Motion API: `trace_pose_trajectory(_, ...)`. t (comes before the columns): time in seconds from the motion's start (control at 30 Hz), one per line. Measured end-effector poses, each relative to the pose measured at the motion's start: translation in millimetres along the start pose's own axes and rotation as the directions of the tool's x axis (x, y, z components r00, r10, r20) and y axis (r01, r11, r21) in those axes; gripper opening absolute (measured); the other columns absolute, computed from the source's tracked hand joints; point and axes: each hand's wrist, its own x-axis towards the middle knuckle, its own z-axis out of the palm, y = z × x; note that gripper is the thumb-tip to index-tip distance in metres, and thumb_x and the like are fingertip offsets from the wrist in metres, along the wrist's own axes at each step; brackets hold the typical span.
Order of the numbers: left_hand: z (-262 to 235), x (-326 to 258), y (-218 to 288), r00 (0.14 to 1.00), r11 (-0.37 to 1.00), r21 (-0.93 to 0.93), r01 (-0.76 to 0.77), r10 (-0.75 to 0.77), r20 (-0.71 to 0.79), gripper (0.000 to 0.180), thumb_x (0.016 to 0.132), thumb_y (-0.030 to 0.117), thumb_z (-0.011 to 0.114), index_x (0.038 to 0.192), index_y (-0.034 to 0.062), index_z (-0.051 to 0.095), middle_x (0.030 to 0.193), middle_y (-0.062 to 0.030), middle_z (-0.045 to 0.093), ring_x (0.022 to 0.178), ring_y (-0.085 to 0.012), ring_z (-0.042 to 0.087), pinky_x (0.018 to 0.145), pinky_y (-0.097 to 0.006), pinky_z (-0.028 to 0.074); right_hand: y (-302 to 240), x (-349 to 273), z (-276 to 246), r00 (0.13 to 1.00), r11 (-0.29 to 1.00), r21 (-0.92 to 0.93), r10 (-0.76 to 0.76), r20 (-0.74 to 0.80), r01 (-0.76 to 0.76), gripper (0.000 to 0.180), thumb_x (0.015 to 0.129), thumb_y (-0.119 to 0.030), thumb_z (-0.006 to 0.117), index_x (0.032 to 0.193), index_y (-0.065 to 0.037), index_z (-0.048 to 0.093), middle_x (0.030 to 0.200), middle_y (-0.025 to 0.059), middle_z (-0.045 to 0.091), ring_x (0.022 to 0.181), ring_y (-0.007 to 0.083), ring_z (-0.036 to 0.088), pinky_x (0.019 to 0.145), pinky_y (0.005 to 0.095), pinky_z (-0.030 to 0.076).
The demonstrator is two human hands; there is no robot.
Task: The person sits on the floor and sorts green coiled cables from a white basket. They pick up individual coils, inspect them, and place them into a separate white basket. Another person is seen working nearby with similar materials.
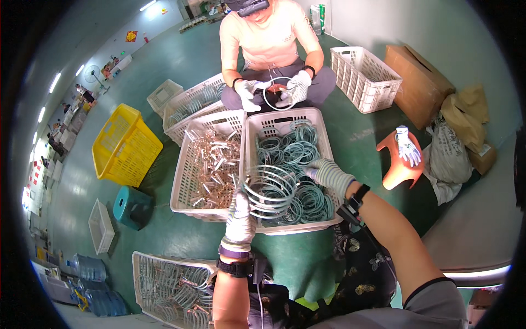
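While the left hand (239, 215) grips a stack of rings (269, 191), right hand (327, 174) pinches its far edge over the crate (323, 137); light, springy, tangle-prone, best held by the rims.

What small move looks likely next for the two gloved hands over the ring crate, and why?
Probably the right hand lifts one more ring from the crate and adds it to the stack of rings gripped in the left hand: the right hand's fingers rest on the loose teal rings.
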Motion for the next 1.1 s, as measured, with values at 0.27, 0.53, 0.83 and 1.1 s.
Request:
trace_pose_trajectory(0.27, 4.2, -7.7, 35.7, 0.986, 0.985, -0.162, -0.059, 0.032, -0.163, 0.078, 0.092, 0.066, 0.051, 0.141, 0.0056, 0.047, 0.132, -0.0147, 0.059, 0.111, -0.0290, 0.063, 0.091, -0.046, 0.055, 38.4, 20.8, 80.8, 0.921, 0.831, -0.522, 0.337, 0.195, -0.193, 0.026, 0.079, -0.023, 0.068, 0.100, -0.008, 0.073, 0.100, 0.0157, 0.072, 0.094, 0.0302, 0.069, 0.085, 0.0381, 0.053)
trace_pose_trajectory(0.53, -11.7, -16.8, 49.3, 0.991, 0.972, -0.223, -0.070, 0.041, -0.129, 0.076, 0.095, 0.063, 0.049, 0.141, 0.0025, 0.044, 0.132, -0.0150, 0.058, 0.112, -0.0278, 0.061, 0.097, -0.043, 0.052, 72.5, 34.3, 121.4, 0.891, 0.761, -0.611, 0.410, 0.194, -0.217, 0.029, 0.085, -0.017, 0.056, 0.105, -0.004, 0.073, 0.113, 0.0195, 0.069, 0.106, 0.0358, 0.066, 0.089, 0.0441, 0.053)
trace_pose_trajectory(0.83, -4.8, -22.0, 51.8, 0.996, 0.927, -0.375, -0.026, -0.008, -0.087, 0.081, 0.091, 0.067, 0.052, 0.139, 0.0023, 0.044, 0.128, -0.0173, 0.059, 0.107, -0.0306, 0.064, 0.091, -0.048, 0.056, 28.8, 43.6, 53.5, 0.986, 0.989, 0.121, 0.105, -0.131, -0.089, 0.010, 0.091, -0.007, 0.062, 0.099, -0.001, 0.066, 0.077, 0.0086, 0.067, 0.059, 0.0151, 0.061, 0.052, 0.0307, 0.052)
trace_pose_trajectory(1.1, 10.4, -21.2, 44.2, 0.987, 0.851, -0.500, 0.160, -0.154, 0.053, 0.092, 0.085, 0.084, 0.028, 0.136, 0.0117, 0.051, 0.126, -0.0134, 0.063, 0.099, -0.0341, 0.064, 0.069, -0.052, 0.055, -123.7, -30.6, 13.0, 0.686, 0.772, -0.234, -0.633, -0.359, 0.591, 0.019, 0.086, 0.000, 0.063, 0.105, -0.002, 0.065, 0.082, 0.0126, 0.064, 0.071, 0.0247, 0.063, 0.066, 0.0374, 0.051)
